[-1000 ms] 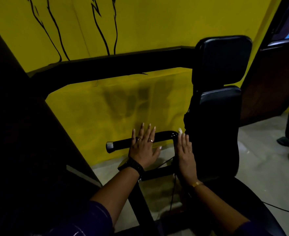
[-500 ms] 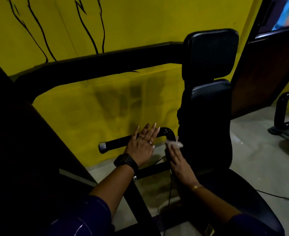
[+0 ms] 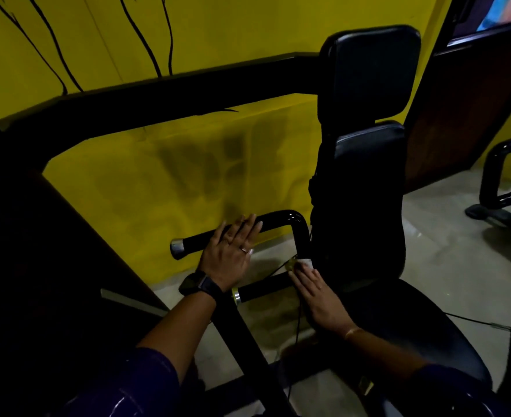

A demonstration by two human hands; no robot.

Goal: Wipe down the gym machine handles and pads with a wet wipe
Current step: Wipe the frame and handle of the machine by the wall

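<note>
A black gym machine stands against a yellow wall. Its upper handle [image 3: 281, 219] bends down at the right into a vertical tube. My left hand [image 3: 230, 254] rests flat on that handle with straight fingers. My right hand [image 3: 315, 293] presses a small white wet wipe [image 3: 303, 262] against the lower part of the vertical tube, beside the back pad [image 3: 365, 206]. A second, lower handle [image 3: 263, 288] with a silver end cap runs between my wrists. The head pad [image 3: 371, 70] sits above the back pad, and the seat pad [image 3: 413, 332] lies under my right forearm.
A thick black frame bar [image 3: 158, 100] crosses high along the wall. A dark slanted machine panel [image 3: 37, 266] fills the left side. A thin cable [image 3: 473, 322] trails over the grey floor to the right, where another black machine frame [image 3: 497, 179] stands.
My right hand has slid the wipe down from the handle's bend to the lower vertical tube. My left hand has settled flat onto the upper handle. The view shifted slightly right.
</note>
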